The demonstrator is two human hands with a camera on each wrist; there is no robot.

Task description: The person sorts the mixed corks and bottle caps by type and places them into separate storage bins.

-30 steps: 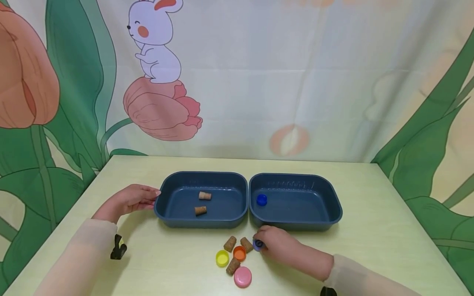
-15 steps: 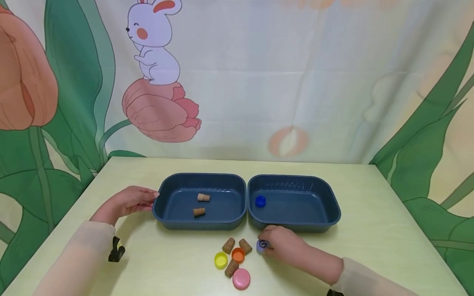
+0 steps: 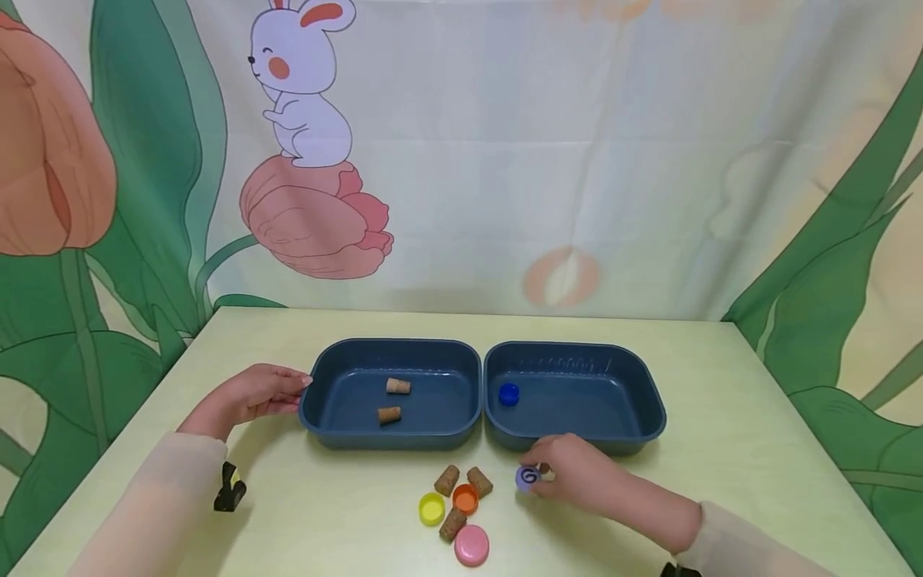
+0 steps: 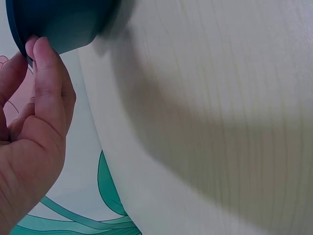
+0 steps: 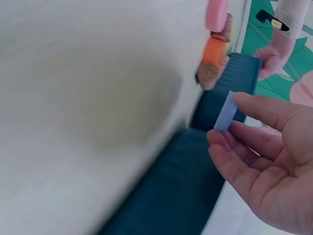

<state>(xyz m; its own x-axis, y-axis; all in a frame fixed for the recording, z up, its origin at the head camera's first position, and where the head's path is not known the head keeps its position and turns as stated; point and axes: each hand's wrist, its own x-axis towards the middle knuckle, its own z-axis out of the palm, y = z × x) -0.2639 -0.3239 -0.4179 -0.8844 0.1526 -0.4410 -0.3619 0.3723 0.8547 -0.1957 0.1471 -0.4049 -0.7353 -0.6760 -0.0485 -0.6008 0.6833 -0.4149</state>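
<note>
My right hand [image 3: 580, 473] pinches a light purple bottle cap [image 3: 528, 478] by its edge, just in front of the right blue tray [image 3: 577, 443]. In the right wrist view that cap [image 5: 225, 111] sits between thumb and fingertips. My left hand [image 3: 259, 393] grips the left end rim of the left blue tray [image 3: 389, 440]; the left wrist view shows thumb and fingers on either side of the rim. Two corks, one a pale cork [image 3: 398, 386] and one a brown cork [image 3: 389, 415], lie in the left tray. A dark blue cap [image 3: 509, 394] lies in the right tray.
On the table before the trays lie several corks [image 3: 447, 480], a yellow cap [image 3: 432, 509], an orange cap [image 3: 465, 499] and a pink cap [image 3: 472, 546], close together. The trays stand side by side. A printed curtain [image 3: 461, 160] hangs behind the table.
My right hand has drawn the purple cap to the right, away from the corks and caps, and the cap's face now tilts toward the head camera. The left hand stays on its tray.
</note>
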